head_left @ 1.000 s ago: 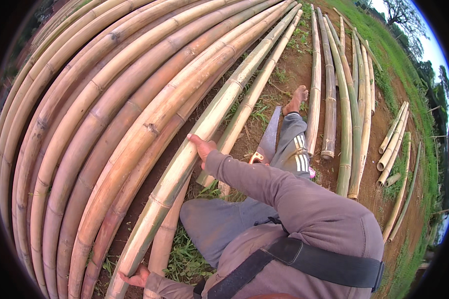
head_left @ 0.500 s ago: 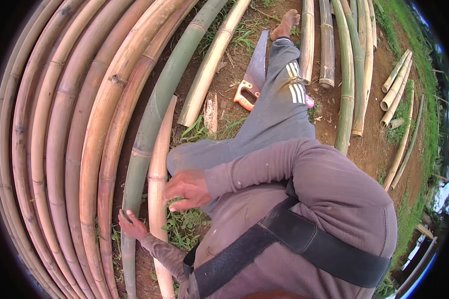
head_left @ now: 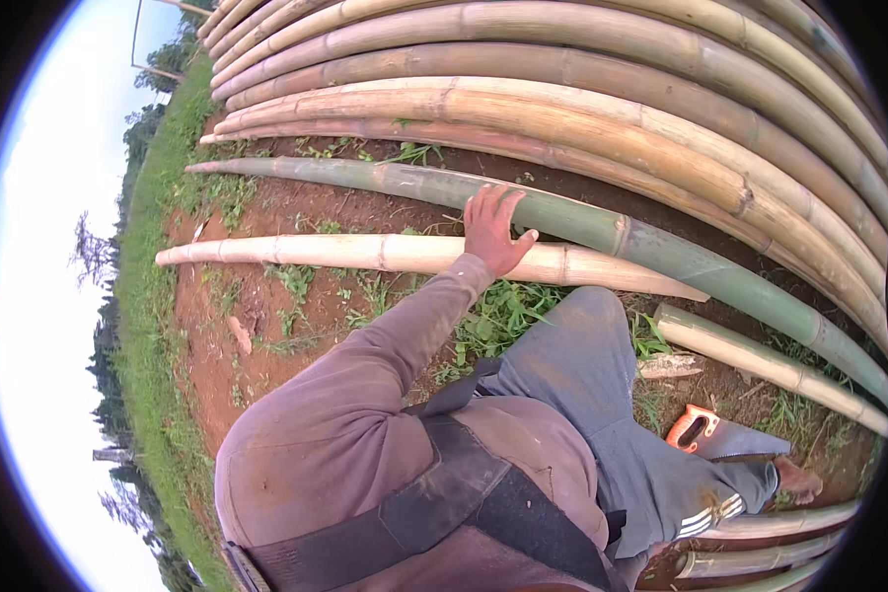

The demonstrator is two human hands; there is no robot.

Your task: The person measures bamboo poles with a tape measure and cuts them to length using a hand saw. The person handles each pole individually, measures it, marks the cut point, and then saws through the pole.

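My left hand (head_left: 496, 229) reaches out from a mauve sleeve and lies flat on the bamboo, fingers spread. Its palm rests on a pale cut bamboo pole (head_left: 316, 252) lying across the red soil. The fingertips reach onto the long green bamboo pole (head_left: 661, 247) just beyond it. The hand grips nothing. My right hand is out of view. I sit on the ground, my grey-trousered leg stretched to the right and ending in a bare foot (head_left: 797, 481).
A big stack of long tan bamboo poles (head_left: 612, 109) fills the top and right. A hand saw with an orange handle (head_left: 696, 426) lies by my leg, near a short pale pole (head_left: 760, 360). More poles (head_left: 760, 553) lie at the lower right. Grass (head_left: 158, 296) borders the left.
The view has swung toward the bamboo stack. My left hand has come up from the ground onto the pale pole. The right hand, seen before, has left the view.
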